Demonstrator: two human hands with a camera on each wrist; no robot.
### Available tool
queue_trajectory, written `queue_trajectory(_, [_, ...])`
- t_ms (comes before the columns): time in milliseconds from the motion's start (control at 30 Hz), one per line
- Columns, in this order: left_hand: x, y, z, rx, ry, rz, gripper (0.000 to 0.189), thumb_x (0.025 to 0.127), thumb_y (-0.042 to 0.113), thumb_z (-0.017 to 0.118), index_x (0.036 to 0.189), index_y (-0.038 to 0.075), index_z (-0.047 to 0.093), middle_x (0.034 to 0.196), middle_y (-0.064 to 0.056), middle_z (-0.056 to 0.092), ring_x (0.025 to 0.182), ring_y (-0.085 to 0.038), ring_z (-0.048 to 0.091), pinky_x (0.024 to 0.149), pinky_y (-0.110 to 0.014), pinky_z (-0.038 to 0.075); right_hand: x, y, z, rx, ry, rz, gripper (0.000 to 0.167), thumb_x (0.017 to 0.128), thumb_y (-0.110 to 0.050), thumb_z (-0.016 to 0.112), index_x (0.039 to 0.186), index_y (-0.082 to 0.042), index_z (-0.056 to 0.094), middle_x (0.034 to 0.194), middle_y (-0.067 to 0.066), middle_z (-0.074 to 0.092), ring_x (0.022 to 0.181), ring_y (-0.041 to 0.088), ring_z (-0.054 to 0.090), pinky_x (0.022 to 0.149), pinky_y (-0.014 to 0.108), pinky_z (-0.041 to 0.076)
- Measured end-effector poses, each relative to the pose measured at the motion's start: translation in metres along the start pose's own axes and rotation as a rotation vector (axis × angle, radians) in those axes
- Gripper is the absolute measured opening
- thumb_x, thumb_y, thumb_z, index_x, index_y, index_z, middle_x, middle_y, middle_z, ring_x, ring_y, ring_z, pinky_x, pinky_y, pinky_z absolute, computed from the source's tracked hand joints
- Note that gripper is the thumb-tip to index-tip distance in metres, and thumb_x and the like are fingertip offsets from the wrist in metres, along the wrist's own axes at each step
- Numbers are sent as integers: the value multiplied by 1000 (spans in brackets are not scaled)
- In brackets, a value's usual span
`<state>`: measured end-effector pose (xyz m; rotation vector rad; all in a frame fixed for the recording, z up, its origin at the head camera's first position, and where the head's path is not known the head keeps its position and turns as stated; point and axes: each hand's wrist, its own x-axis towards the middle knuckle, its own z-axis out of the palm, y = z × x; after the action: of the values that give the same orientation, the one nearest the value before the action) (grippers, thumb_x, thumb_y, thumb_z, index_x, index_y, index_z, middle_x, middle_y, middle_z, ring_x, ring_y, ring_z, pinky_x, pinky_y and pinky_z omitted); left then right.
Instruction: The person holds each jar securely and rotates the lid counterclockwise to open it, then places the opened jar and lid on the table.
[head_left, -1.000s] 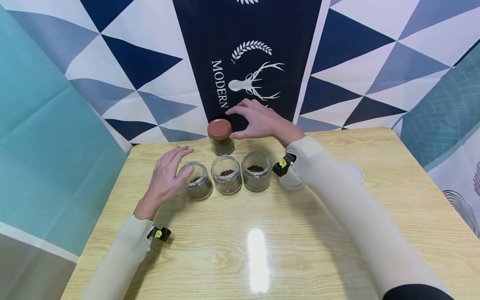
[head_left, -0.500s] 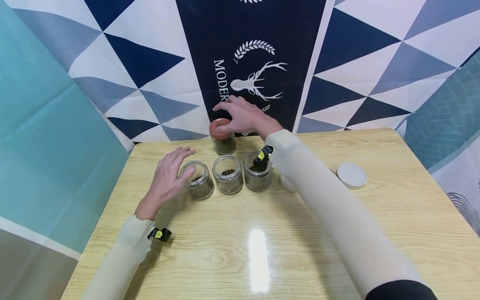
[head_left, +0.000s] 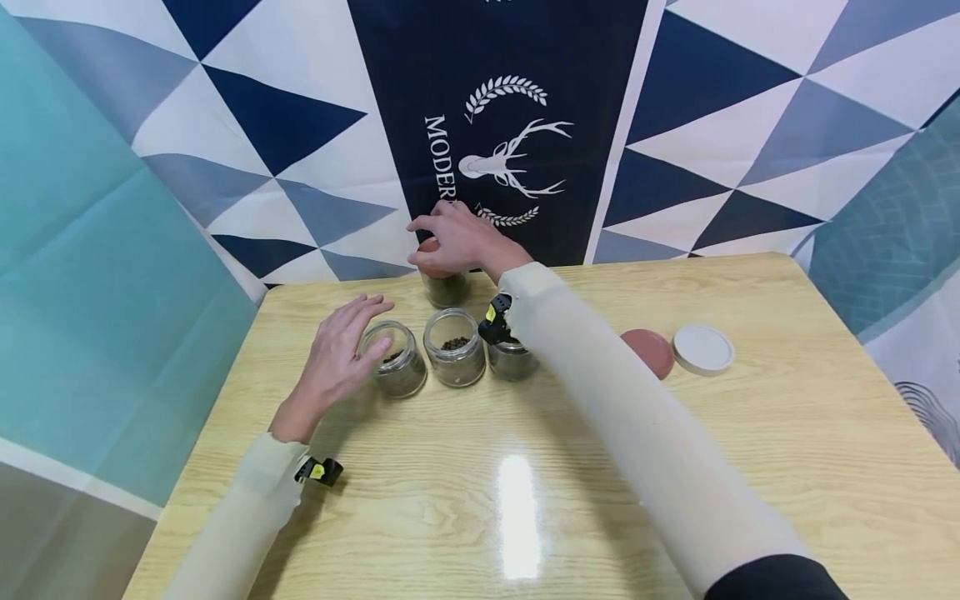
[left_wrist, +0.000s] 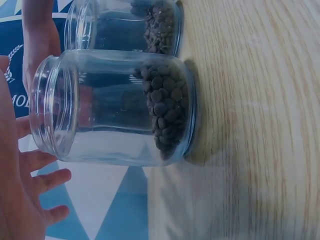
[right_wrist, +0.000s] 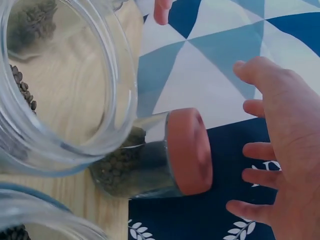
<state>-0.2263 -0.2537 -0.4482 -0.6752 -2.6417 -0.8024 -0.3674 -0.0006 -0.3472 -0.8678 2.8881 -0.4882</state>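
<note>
My right hand (head_left: 465, 242) reaches over the glass jar (head_left: 446, 292) with a reddish-brown lid at the table's back edge. In the right wrist view its fingers are spread and apart from the lid (right_wrist: 190, 152); small dark pieces fill part of that jar. My left hand (head_left: 333, 354) hovers with loose fingers beside the leftmost lidless jar (head_left: 400, 375). Dark drop-shaped chips (left_wrist: 167, 105) lie in the bottom of a jar in the left wrist view. Beside the leftmost jar stand a middle lidless jar (head_left: 461, 362) and a right jar (head_left: 510, 362), partly hidden by my right wrist.
A reddish lid (head_left: 647, 350) and a white lid (head_left: 703, 348) lie on the wooden table (head_left: 420, 500), right of my right sleeve. A patterned cloth (head_left: 300, 108) hangs right behind the table's back edge.
My right hand has moved left until it is over the lidded jar. Its forearm swung left too, uncovering the reddish lid and hiding a pale lid near the right jar. My left hand stayed put.
</note>
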Motion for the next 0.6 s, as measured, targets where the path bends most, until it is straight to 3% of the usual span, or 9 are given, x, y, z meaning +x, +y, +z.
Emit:
queue_trajectory(200, [-1, 1, 2, -7, 1, 8, 59, 111, 45, 55, 158, 10, 63, 170, -21, 58, 163, -49, 46, 131, -79, 31, 11, 2, 14, -39, -77, 46, 74, 104, -71, 59, 172, -42, 46, 181, 11, 35, 159, 37, 39, 119, 62, 50])
queue_trajectory(367, [-1, 1, 3, -24, -12, 4, 56, 108, 34, 59, 159, 10, 62, 170, -22, 56, 165, -50, 44, 132, -80, 29, 6, -2, 18, -26, -134, 77, 77, 108, -70, 56, 176, -40, 38, 190, 12, 20, 171, 40, 30, 131, 65, 41])
queue_trajectory(467, [-1, 1, 4, -32, -15, 4, 56, 107, 33, 59, 158, 9, 62, 170, -22, 56, 165, -50, 44, 132, -80, 28, -1, -5, 19, -10, -148, 83, 76, 110, -66, 55, 178, -36, 36, 190, 14, 20, 172, 42, 29, 135, 66, 37])
queue_trajectory(600, [-1, 1, 5, -43, -18, 13, 58, 108, 37, 57, 158, 8, 62, 170, -23, 56, 164, -51, 43, 132, -81, 28, 0, -1, 25, -36, -154, 78, 76, 110, -69, 54, 177, -39, 36, 187, 11, 27, 166, 42, 35, 131, 65, 41])
